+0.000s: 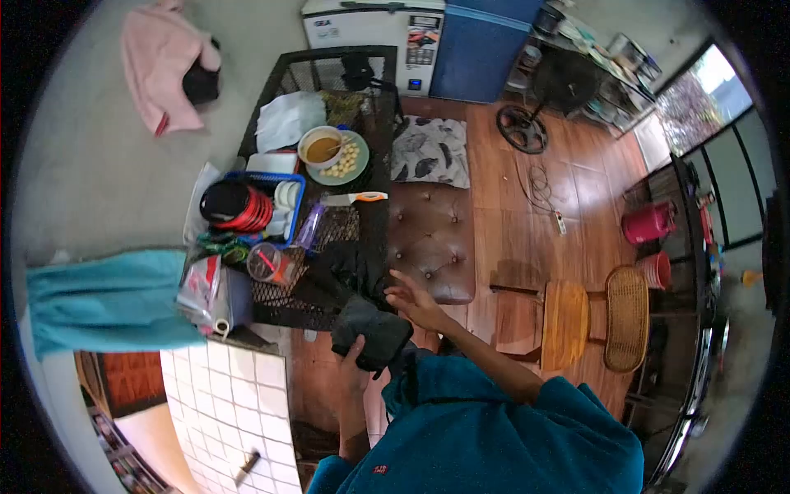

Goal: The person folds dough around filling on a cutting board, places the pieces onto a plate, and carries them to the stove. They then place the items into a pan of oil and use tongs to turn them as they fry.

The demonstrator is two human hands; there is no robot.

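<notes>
Black mesh table (280,306) cluttered, against grey wall; wood floor, brown tufted bench (429,239) alongside. Left hand (355,356) grips dark cloth bundle (372,331) below table edge; right hand (415,300) open, touching it.

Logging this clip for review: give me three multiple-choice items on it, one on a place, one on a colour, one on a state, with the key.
1. Where does the knife lie?
A. on the mesh table
B. on the wooden chair
C. on the floor

2. What colour is the basket rim?
A. red
B. blue
C. green

3. How is the left hand?
A. open and empty
B. gripping the dark cloth
C. resting on the bowl

Key:
1 A, it lies on the mesh below the plate.
2 B, its edge is blue.
3 B, the thumb presses the cloth; the right hand is spread open beside it.
</notes>
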